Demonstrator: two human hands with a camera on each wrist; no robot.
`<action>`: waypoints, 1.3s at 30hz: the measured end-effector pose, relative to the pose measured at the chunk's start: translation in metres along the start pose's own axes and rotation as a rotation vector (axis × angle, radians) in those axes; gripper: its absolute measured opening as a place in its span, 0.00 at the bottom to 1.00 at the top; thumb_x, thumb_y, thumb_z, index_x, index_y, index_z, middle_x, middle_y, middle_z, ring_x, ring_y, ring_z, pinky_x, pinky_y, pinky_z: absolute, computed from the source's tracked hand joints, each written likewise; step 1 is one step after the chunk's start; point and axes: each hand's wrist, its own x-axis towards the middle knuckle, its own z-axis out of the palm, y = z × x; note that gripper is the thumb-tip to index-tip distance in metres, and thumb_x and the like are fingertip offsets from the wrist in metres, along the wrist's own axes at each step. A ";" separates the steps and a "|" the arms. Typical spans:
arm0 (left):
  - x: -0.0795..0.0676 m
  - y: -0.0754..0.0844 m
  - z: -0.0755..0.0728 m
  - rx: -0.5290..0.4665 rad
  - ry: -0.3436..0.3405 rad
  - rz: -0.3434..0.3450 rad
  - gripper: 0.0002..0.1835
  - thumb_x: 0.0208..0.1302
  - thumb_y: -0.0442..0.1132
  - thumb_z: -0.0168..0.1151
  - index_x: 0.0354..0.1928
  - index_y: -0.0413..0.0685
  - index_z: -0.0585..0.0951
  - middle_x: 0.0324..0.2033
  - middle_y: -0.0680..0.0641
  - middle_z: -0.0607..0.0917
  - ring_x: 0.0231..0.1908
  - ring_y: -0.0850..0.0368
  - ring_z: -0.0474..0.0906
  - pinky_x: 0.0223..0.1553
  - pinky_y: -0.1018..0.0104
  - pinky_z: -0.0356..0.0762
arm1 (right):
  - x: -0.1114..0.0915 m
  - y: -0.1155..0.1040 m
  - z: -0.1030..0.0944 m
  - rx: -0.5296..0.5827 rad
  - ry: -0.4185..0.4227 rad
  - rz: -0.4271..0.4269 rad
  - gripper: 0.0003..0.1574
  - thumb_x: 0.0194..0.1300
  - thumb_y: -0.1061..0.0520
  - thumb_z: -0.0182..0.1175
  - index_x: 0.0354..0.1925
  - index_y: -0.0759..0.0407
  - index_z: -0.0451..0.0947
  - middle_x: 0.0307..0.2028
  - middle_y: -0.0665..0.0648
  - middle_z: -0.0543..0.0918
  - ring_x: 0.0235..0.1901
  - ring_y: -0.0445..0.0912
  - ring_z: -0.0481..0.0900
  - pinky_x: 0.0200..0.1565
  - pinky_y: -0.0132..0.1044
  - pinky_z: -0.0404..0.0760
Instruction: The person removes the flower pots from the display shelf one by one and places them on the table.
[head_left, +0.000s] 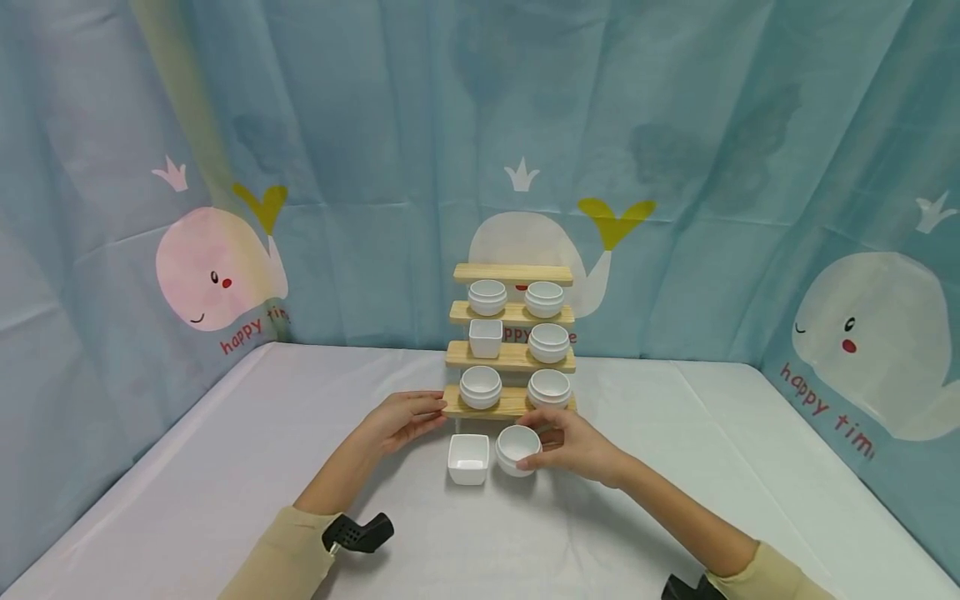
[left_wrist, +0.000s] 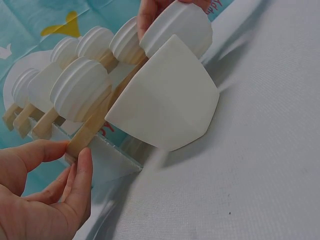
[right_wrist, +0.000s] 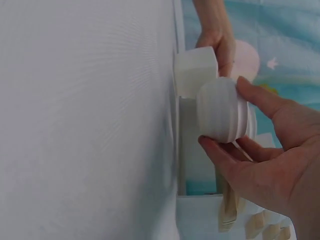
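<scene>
My right hand [head_left: 570,446] grips a round white ribbed bowl [head_left: 517,450] between thumb and fingers, in front of the stepped wooden rack [head_left: 510,402]. In the right wrist view, the gripped bowl [right_wrist: 220,110] looks slightly raised off the white cloth. My left hand [head_left: 408,421] is at the rack's left side. Seen in the left wrist view, its thumb and fingers pinch the end of the lowest wooden board [left_wrist: 82,137]. A square white bowl [head_left: 468,459] stands on the cloth, left of the round one.
Round white bowls, such as one at the lower left [head_left: 481,387], stand in pairs on the lower steps; a square one [head_left: 485,338] is at the middle left. The top board [head_left: 513,273] is bare. Behind the white-covered table [head_left: 300,400] hangs a blue whale-print curtain [head_left: 375,167].
</scene>
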 end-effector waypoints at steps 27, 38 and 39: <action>0.002 0.000 -0.001 -0.003 -0.015 0.006 0.28 0.77 0.26 0.58 0.73 0.21 0.65 0.48 0.40 0.82 0.40 0.60 0.85 0.50 0.71 0.90 | 0.003 0.009 0.000 -0.014 -0.064 0.050 0.32 0.61 0.64 0.77 0.60 0.71 0.77 0.54 0.62 0.83 0.51 0.51 0.87 0.49 0.32 0.88; 0.004 -0.002 -0.003 -0.009 -0.026 0.011 0.27 0.76 0.25 0.57 0.73 0.21 0.65 0.46 0.41 0.83 0.40 0.60 0.86 0.50 0.71 0.90 | 0.001 0.010 0.001 0.005 -0.074 0.053 0.34 0.60 0.65 0.77 0.61 0.72 0.76 0.55 0.63 0.82 0.53 0.52 0.86 0.50 0.33 0.88; 0.005 -0.002 -0.003 -0.010 -0.023 0.010 0.27 0.76 0.25 0.57 0.73 0.21 0.66 0.46 0.41 0.84 0.39 0.60 0.86 0.49 0.71 0.90 | 0.002 0.010 0.001 0.006 -0.075 0.053 0.34 0.60 0.65 0.77 0.61 0.72 0.75 0.55 0.63 0.82 0.54 0.52 0.86 0.50 0.33 0.88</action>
